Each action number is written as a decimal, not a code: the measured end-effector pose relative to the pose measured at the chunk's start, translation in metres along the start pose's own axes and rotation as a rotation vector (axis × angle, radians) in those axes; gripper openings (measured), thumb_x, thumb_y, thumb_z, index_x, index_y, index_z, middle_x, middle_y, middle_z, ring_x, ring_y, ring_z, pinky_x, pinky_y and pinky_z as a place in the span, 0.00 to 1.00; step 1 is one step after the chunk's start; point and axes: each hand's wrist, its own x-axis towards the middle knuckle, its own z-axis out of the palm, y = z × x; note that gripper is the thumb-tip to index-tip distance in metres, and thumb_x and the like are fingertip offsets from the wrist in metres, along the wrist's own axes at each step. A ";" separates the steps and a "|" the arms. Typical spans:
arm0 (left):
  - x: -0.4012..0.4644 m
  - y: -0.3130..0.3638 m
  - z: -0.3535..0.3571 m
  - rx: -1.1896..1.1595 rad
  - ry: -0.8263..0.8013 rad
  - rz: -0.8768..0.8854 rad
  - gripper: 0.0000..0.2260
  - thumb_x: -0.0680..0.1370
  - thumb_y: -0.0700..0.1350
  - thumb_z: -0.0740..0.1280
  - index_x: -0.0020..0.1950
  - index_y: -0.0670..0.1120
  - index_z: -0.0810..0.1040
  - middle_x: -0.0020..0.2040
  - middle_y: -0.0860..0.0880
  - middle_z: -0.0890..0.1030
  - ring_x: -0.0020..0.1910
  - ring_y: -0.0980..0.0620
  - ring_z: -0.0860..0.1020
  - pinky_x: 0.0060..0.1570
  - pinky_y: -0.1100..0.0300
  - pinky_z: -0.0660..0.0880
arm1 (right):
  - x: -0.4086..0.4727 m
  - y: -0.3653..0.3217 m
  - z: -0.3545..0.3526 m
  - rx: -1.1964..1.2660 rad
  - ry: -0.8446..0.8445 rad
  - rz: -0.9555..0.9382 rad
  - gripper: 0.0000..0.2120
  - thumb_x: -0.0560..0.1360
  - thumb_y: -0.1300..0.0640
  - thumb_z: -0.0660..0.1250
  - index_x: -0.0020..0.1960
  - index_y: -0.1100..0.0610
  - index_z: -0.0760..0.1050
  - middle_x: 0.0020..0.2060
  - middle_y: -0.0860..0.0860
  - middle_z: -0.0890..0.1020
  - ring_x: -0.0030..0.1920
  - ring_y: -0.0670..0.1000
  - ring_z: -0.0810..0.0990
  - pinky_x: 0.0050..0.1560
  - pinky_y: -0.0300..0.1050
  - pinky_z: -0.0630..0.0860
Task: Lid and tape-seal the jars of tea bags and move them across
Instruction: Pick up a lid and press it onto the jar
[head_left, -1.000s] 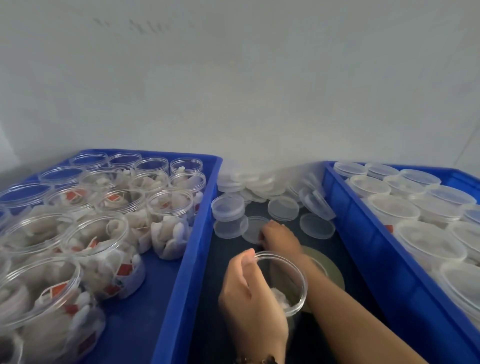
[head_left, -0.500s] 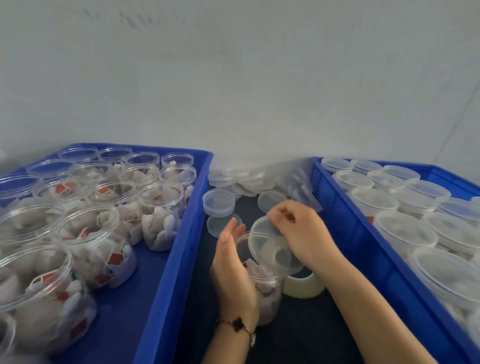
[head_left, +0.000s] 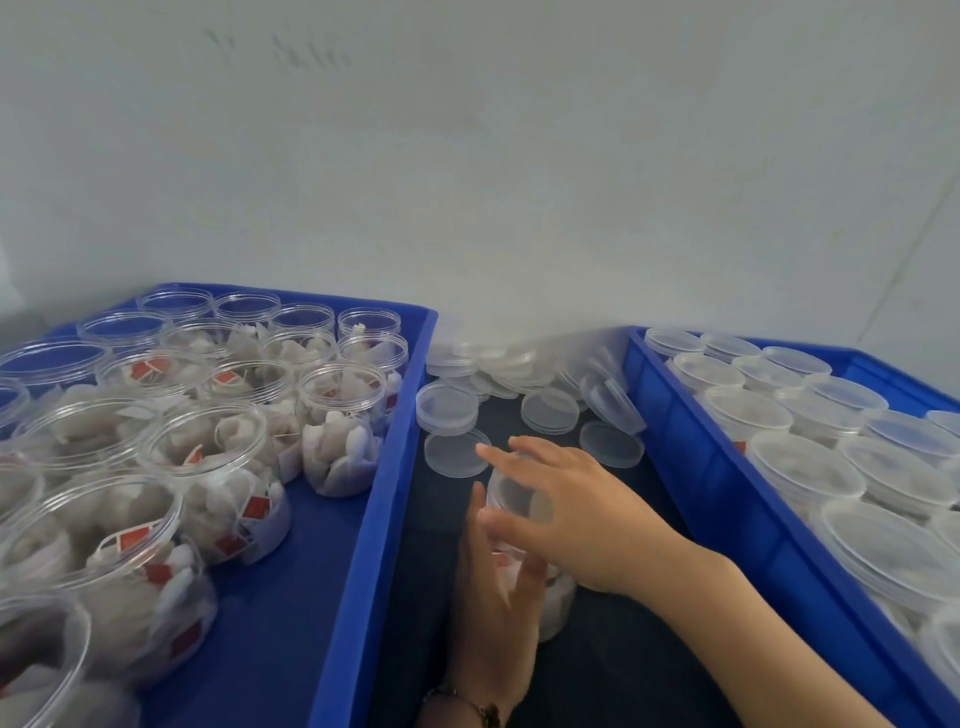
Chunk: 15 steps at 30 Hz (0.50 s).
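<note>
Between the two blue crates, on the dark surface (head_left: 613, 670) at the frame's 6 o'clock, the left hand (head_left: 493, 592) steadies the side of a clear plastic jar of tea bags (head_left: 550, 603), its fingers fairly straight against the wall, while the right hand (head_left: 576, 512) lies over the translucent lid (head_left: 519, 499) on the jar's mouth, fingers spread; blur hides whether it grips or merely presses. I judge the jar light, thin-walled and smooth, likely to skid or flex, so it is best held low around the body with the lid taken by its rim. At 12 o'clock from the hands lie loose lids (head_left: 519, 395). At 9 o'clock the left crate (head_left: 363, 571) holds open jars (head_left: 208, 467) of tea bags with red tags (head_left: 254, 508); no print is legible. At 3 o'clock the right crate (head_left: 727, 499) holds lidded jars (head_left: 805, 467). No brand is readable.
</note>
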 end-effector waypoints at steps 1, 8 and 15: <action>-0.002 0.000 0.001 0.073 -0.003 0.062 0.37 0.68 0.66 0.68 0.72 0.61 0.57 0.66 0.65 0.67 0.63 0.71 0.66 0.55 0.76 0.66 | -0.001 0.000 -0.001 0.001 0.001 -0.025 0.29 0.73 0.33 0.58 0.72 0.30 0.53 0.74 0.36 0.56 0.74 0.46 0.52 0.70 0.48 0.57; 0.002 -0.007 0.000 0.176 0.052 0.106 0.44 0.57 0.64 0.74 0.69 0.58 0.61 0.63 0.61 0.70 0.58 0.71 0.68 0.47 0.82 0.65 | -0.003 0.004 -0.015 0.062 0.175 -0.106 0.29 0.68 0.34 0.59 0.69 0.32 0.62 0.70 0.33 0.63 0.70 0.37 0.57 0.64 0.37 0.57; 0.012 -0.013 0.010 0.347 0.080 0.087 0.38 0.60 0.63 0.65 0.69 0.54 0.62 0.62 0.60 0.68 0.59 0.65 0.66 0.62 0.63 0.69 | -0.003 0.003 0.001 0.050 0.097 -0.082 0.25 0.73 0.37 0.60 0.70 0.33 0.62 0.71 0.35 0.62 0.70 0.40 0.58 0.66 0.48 0.67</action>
